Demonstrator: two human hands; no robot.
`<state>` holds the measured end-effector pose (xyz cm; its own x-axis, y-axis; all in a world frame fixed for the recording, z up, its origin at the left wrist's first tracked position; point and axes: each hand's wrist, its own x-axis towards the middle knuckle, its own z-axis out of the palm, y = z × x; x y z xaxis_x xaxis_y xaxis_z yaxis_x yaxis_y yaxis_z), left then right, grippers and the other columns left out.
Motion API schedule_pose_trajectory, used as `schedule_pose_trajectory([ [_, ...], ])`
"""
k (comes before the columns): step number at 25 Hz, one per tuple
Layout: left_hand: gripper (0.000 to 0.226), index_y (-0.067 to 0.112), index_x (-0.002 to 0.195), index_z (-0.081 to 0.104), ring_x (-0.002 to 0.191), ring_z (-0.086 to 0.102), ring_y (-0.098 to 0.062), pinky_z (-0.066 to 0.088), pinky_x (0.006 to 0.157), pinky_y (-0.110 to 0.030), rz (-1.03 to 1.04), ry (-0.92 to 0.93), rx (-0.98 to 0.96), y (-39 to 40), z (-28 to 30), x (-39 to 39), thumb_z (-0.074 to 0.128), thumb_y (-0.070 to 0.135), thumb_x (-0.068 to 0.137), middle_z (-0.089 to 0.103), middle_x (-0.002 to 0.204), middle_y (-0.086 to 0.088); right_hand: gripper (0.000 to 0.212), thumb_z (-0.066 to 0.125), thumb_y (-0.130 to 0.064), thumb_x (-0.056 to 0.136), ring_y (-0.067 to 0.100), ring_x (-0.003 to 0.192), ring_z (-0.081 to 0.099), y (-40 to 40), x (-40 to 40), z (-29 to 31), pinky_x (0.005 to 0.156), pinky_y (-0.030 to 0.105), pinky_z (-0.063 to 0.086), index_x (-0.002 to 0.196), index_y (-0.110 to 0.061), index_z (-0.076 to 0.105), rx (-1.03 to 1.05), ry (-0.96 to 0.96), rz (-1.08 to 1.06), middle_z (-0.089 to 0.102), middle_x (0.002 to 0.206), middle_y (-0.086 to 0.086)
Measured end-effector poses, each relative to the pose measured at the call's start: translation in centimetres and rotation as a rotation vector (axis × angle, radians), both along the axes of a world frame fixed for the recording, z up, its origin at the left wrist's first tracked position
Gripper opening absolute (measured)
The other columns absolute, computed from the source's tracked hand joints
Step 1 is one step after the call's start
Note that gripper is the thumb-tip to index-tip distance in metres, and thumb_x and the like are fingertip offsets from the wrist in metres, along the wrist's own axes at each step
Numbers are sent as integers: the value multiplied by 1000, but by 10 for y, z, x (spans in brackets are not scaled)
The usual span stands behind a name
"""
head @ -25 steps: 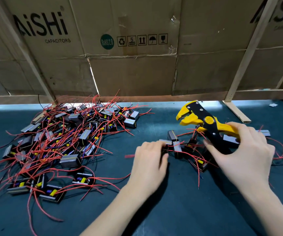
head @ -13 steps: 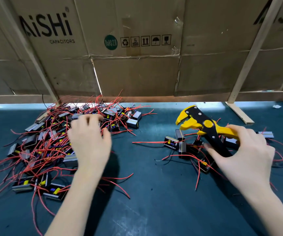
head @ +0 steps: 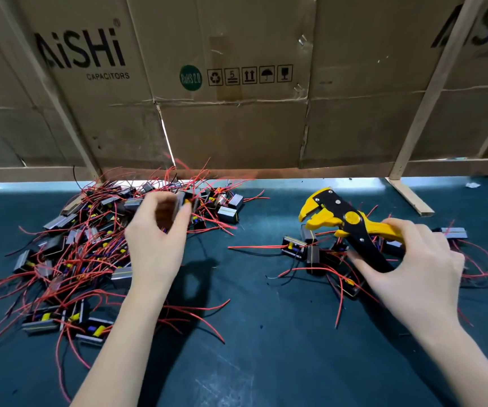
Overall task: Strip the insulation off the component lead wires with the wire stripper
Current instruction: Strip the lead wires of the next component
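The left hand is above the big pile of components with red wires, which lies on the left part of the mat, close to its far edge. The fingers are curled and the thumb and fingertips pinch one component at the far side of the pile. This part of the picture is blurred, so I cannot tell if the component is lifted or touches the others.

The right hand grips the stripper by its handles: the fingers are curled over the yellow handle and the thumb lies along the black one. The yellow jaws point to the left and a little to the far edge, and they stand slightly apart. No wire is between them.

Under the stripper and the right hand there is a small group of components, on the right part of the mat. One red wire from this group lies flat and reaches to the left. The two heaps are well apart, with bare mat between them.

Behind the far edge stands a cardboard wall with wooden slats.
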<state>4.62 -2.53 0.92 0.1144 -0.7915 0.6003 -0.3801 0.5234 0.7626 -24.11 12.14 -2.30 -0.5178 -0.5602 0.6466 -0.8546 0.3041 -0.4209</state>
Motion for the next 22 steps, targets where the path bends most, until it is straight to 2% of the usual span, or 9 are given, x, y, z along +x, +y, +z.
schedule_pose_trajectory([
  [2, 21, 24, 94, 63, 70, 62, -9, 51, 67, -19, -342, 68, 201, 10, 1, -15, 69, 6, 87, 66, 78, 0, 57, 86, -44, 62, 34, 94, 55, 0, 0, 0, 79, 43, 35, 109, -18, 64, 5, 2, -3, 63, 93, 3],
  [4, 18, 25, 92, 67, 77, 63, -12, 48, 72, -18, -420, -277, 287, 15, -9, -25, 74, 10, 83, 68, 82, 2, 57, 86, -44, 62, 34, 94, 55, 0, 0, -1, 79, 43, 35, 108, -18, 64, 16, 8, -4, 63, 94, 3],
  [6, 16, 24, 94, 68, 93, 57, -13, 44, 82, -25, -317, -688, 282, 18, -24, -31, 76, 24, 80, 64, 91, 7, 57, 87, -44, 62, 35, 93, 55, -1, 0, -1, 78, 43, 35, 107, -18, 64, 21, 12, -6, 64, 94, 4],
  [7, 21, 24, 97, 66, 97, 52, -14, 43, 85, -28, -260, -791, 287, 20, -28, -32, 76, 30, 80, 61, 95, 6, 57, 87, -44, 61, 35, 93, 55, -1, 0, -2, 78, 43, 35, 107, -17, 64, 21, 16, -9, 64, 94, 4],
  [8, 24, 23, 98, 64, 95, 50, -14, 43, 85, -29, -222, -797, 280, 20, -29, -32, 77, 32, 79, 58, 95, 7, 57, 87, -44, 61, 35, 92, 55, -1, 0, -2, 77, 43, 35, 107, -17, 65, 18, 20, -10, 64, 94, 4],
  [10, 22, 21, 91, 62, 80, 52, -10, 41, 76, -25, -254, -647, 211, 19, -21, -28, 78, 28, 78, 59, 84, 9, 58, 87, -44, 61, 35, 91, 56, -1, -1, -1, 77, 43, 35, 107, -17, 65, 12, 26, -10, 64, 93, 5],
  [13, 14, 22, 81, 67, 67, 58, -7, 44, 68, -22, -578, -557, 170, 17, -3, -14, 78, 14, 79, 65, 71, 8, 58, 87, -44, 61, 35, 92, 56, -1, -1, -2, 77, 42, 35, 107, -17, 65, 15, 26, -10, 64, 93, 4],
  [16, 20, 27, 90, 74, 83, 62, -5, 46, 78, -18, -772, -751, 174, 23, 3, -10, 81, 15, 76, 70, 83, 13, 57, 87, -45, 61, 33, 94, 54, -2, -1, -1, 78, 41, 33, 107, -20, 64, 23, 4, -1, 64, 95, 2],
  [22, 9, 29, 93, 67, 97, 42, -5, 44, 83, -30, -654, -1135, 93, 31, -8, -28, 69, 28, 84, 57, 91, 13, 57, 87, -44, 61, 33, 94, 56, -1, 2, 0, 79, 42, 34, 106, -19, 64, 32, 1, 13, 63, 94, 2],
])
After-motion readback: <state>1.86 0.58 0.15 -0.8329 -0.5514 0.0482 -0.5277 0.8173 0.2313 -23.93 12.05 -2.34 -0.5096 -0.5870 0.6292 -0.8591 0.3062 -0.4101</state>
